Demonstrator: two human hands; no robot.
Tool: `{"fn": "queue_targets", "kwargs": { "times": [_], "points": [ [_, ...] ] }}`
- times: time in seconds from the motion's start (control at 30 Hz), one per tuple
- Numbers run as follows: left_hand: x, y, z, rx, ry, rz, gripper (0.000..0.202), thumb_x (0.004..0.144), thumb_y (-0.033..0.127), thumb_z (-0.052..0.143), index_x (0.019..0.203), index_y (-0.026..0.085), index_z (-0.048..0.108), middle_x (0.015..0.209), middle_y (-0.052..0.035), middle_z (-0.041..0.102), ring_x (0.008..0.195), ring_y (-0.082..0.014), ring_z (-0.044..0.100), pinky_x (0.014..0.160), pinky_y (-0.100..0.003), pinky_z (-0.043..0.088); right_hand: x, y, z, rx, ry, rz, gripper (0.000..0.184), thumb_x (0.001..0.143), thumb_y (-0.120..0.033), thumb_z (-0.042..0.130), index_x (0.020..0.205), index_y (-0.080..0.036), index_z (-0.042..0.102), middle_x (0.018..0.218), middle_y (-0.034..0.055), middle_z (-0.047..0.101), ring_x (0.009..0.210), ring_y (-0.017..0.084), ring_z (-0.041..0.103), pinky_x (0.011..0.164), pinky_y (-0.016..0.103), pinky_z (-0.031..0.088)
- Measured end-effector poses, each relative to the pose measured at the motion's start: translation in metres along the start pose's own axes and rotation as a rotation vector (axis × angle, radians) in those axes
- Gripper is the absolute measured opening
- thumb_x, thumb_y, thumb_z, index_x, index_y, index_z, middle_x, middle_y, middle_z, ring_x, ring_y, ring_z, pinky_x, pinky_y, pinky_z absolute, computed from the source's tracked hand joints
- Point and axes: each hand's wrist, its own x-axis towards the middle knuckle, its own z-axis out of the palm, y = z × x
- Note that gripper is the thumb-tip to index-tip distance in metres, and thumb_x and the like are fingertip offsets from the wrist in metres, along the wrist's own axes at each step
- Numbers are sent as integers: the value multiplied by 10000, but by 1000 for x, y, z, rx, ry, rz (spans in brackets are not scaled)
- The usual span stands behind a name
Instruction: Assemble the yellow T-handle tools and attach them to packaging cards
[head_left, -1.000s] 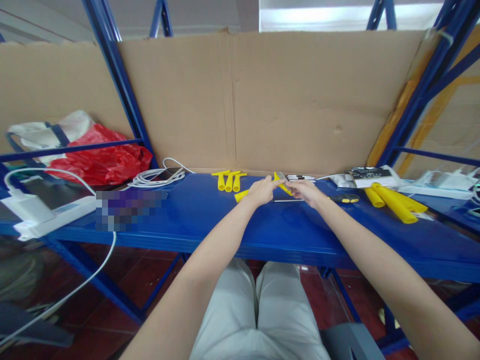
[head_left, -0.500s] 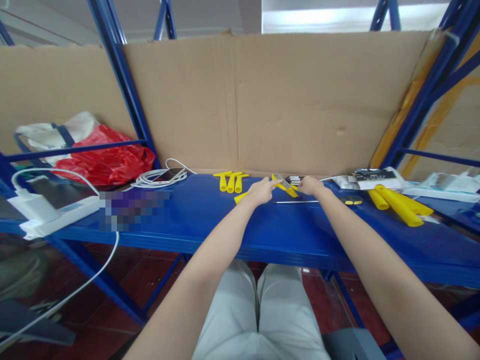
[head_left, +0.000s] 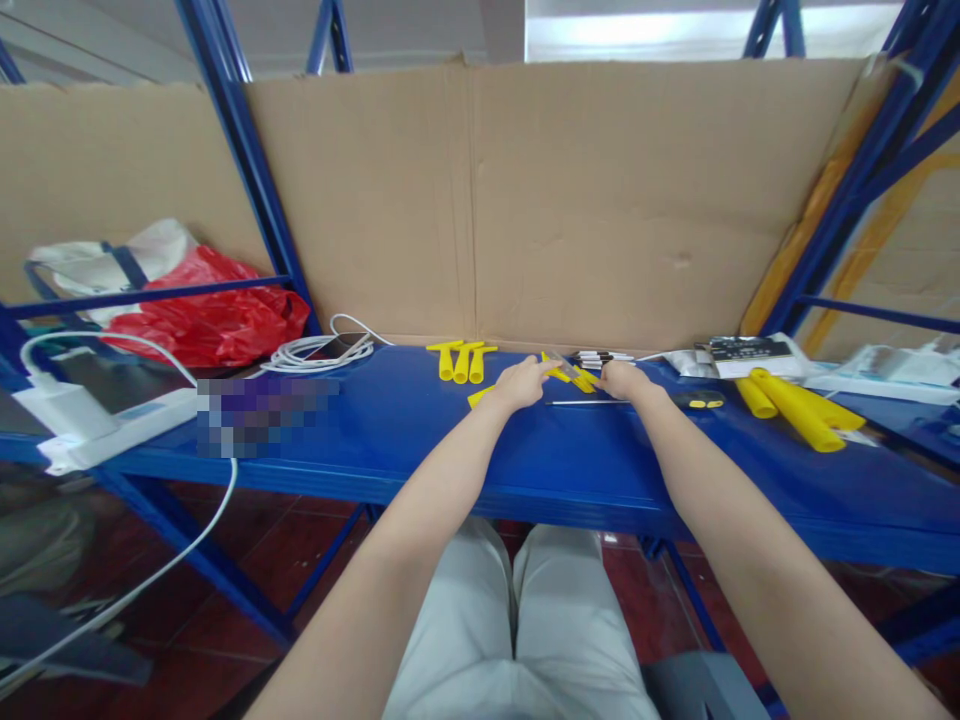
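Observation:
Both my arms reach out over the blue shelf (head_left: 390, 440). My left hand (head_left: 520, 383) and my right hand (head_left: 621, 381) are closed from either side on a small yellow tool part (head_left: 568, 373) wrapped in clear plastic, held just above the shelf. A thin metal rod (head_left: 585, 402) lies on the shelf under my right hand. Several black-and-white bits (head_left: 604, 356) lie just behind. A yellow piece (head_left: 480, 396) pokes out under my left hand.
Three yellow T-shaped handles (head_left: 460, 359) stand left of my hands, a coiled white cable (head_left: 319, 352) further left. Long yellow tubes (head_left: 795, 410), a black-yellow handle (head_left: 701, 402) and white packets (head_left: 739, 355) lie right. A red bag (head_left: 202, 315) and cardboard backing (head_left: 600, 200) stand behind.
My right hand went back toward the cardboard and then returned to the yellow part; both hands sit slightly lower on the shelf. My left hand has kept its hold.

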Motion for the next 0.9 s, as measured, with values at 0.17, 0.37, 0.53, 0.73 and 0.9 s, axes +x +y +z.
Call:
{"fn": "queue_targets", "kwargs": {
  "times": [0.17, 0.37, 0.53, 0.73, 0.9],
  "points": [
    [0, 0, -2, 1, 5, 3, 438, 977, 261, 374, 1396, 323, 487, 1159, -73, 587, 1074, -217, 611, 917, -311, 461, -4, -1, 1, -68, 35, -53, 313, 905, -156, 476, 1112, -43, 682, 1119, 274, 653, 1097, 295, 625, 882, 328, 466],
    [-1, 3, -4, -1, 23, 11, 442, 972, 248, 380, 1391, 333, 494, 1172, -74, 586, 1072, -215, 614, 931, -310, 459, -8, -1, 0, 1, 45, 44, 388, 846, -123, 505, 1203, -56, 642, 1130, 244, 660, 1116, 295, 614, 879, 339, 473],
    [0, 2, -1, -21, 19, 18, 453, 964, 243, 399, 1397, 351, 479, 1184, -66, 614, 1066, -220, 615, 926, -333, 469, -8, 7, -4, 155, 183, 110, 330, 825, -141, 505, 1081, -92, 708, 1063, 190, 697, 1059, 271, 638, 837, 299, 477],
    [2, -2, 4, -29, 32, 47, 446, 960, 245, 413, 1394, 319, 489, 1201, -77, 625, 1078, -225, 609, 929, -337, 464, -6, 11, -12, 414, 441, 185, 301, 857, -213, 494, 1042, -80, 690, 1040, 198, 698, 1002, 283, 651, 808, 293, 479],
    [2, -3, 5, -26, 35, 58, 451, 959, 256, 416, 1400, 327, 477, 1187, -71, 634, 1076, -234, 612, 922, -351, 467, -3, 7, -11, 818, 461, 216, 223, 905, -254, 477, 994, -110, 622, 840, 138, 702, 717, 212, 689, 670, 269, 499]
  ]
}}
